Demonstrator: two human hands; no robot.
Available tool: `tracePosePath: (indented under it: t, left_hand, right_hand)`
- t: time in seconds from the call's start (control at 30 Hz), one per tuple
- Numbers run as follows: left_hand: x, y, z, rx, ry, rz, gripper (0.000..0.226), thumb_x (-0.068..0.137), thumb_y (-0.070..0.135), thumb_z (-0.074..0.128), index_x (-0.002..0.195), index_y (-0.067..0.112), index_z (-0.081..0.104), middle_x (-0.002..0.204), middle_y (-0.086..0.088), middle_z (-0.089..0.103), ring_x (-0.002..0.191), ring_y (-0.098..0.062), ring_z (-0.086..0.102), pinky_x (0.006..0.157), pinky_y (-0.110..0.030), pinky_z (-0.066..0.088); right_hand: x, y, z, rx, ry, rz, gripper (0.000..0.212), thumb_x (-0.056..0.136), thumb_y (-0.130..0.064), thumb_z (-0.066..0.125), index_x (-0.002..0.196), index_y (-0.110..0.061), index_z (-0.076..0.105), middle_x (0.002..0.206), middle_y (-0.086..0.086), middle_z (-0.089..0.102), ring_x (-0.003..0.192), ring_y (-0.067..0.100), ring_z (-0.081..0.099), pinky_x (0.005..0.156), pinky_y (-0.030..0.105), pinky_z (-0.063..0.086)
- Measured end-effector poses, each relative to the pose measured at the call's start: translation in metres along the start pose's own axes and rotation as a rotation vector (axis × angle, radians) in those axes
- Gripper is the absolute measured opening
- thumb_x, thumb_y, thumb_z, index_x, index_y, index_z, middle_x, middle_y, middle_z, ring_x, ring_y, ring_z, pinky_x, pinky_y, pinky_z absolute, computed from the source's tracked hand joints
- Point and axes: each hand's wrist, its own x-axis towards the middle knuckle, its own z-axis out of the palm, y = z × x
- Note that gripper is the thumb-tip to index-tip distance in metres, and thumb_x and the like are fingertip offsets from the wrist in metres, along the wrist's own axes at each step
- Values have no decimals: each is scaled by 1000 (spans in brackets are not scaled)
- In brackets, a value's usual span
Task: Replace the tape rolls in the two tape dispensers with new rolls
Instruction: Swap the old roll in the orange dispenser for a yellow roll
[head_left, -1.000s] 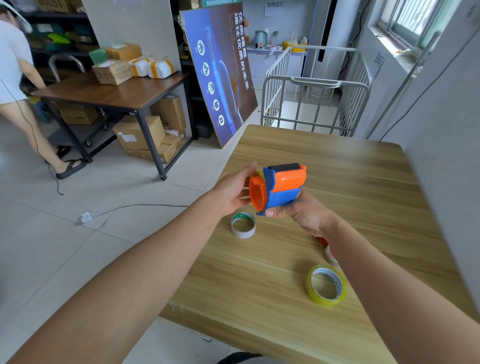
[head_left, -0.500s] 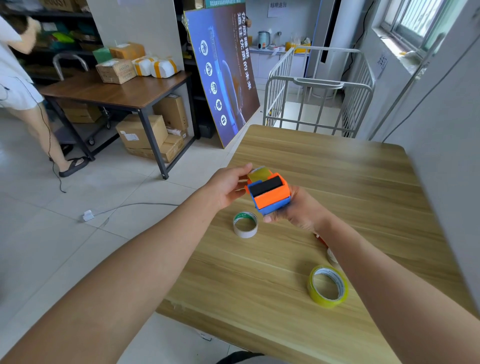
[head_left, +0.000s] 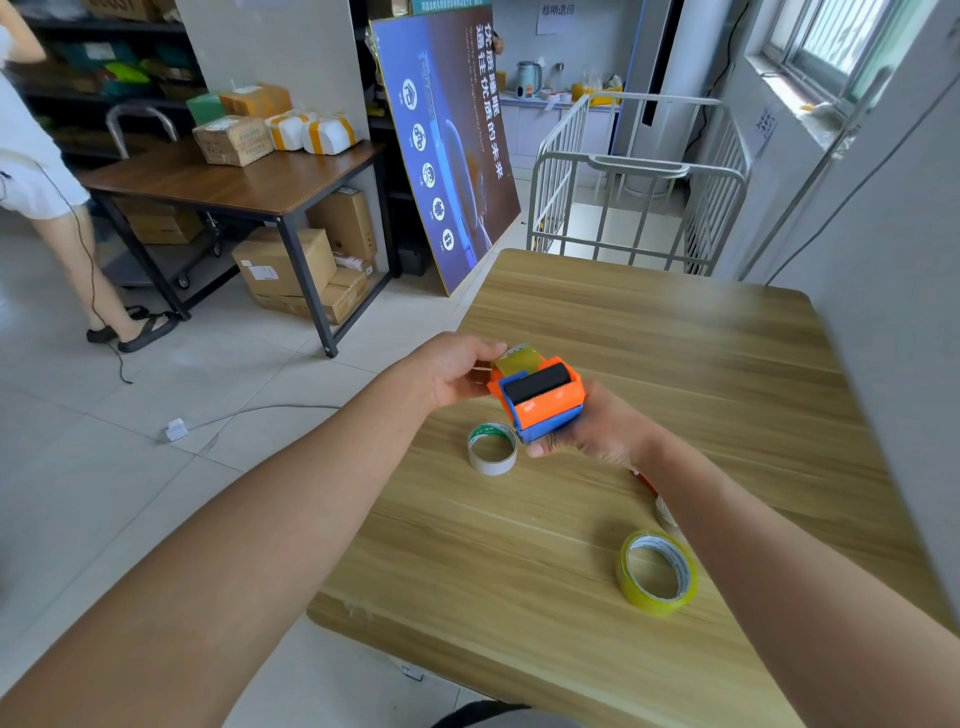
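Note:
An orange and blue tape dispenser (head_left: 545, 402) with a black roller on top is held above the wooden table (head_left: 649, 364); my right hand (head_left: 592, 436) grips it from below. At its far left end my left hand (head_left: 452, 366) pinches the yellowish tape roll (head_left: 517, 358) seated in the dispenser. A nearly spent roll with a white core (head_left: 492, 448) lies flat on the table just under the dispenser. A fuller yellow tape roll (head_left: 657, 573) lies near the front right. Behind my right forearm a red and white object (head_left: 660, 506) shows only in part.
The table's left edge drops to a tiled floor with a white plug and cable (head_left: 176, 429). A person (head_left: 47, 171) stands at the far left by a dark table (head_left: 234, 182) with boxes. A white metal rail (head_left: 634, 182) stands beyond the table, a wall at right.
The dispenser has been turned in my hands: its orange hub faced me a second ago, and now its black roller faces up. My left hand stays at the tape roll.

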Motion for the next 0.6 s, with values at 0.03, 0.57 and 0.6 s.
tracePosePath:
  t: [0.03,0.57,0.6]
  left_hand:
    - [0,0,0,-4,7,1,24,91,9,52,113,3,59,91,-8,62,77,-17,59,68,-28,52]
    - [-1,6,-1,92,194,181,11,85,7,63,74,10,62,69,-5,59,60,-15,55,51,-20,54]
    - [-1,5,-1,101,225,192,11,84,6,64,73,10,62,69,-6,59,59,-15,55,49,-19,53]
  right_hand:
    - [0,0,0,2,-1,2,48,63,10,79,99,-20,66,89,-1,70,82,9,65,79,23,54]
    - [-1,2,2,3,-20,123,50,66,3,80,113,-6,65,110,12,71,102,22,66,92,32,50]
    - [-2,0,2,3,-34,122,49,66,2,80,111,-9,66,109,11,72,103,22,66,95,33,49]
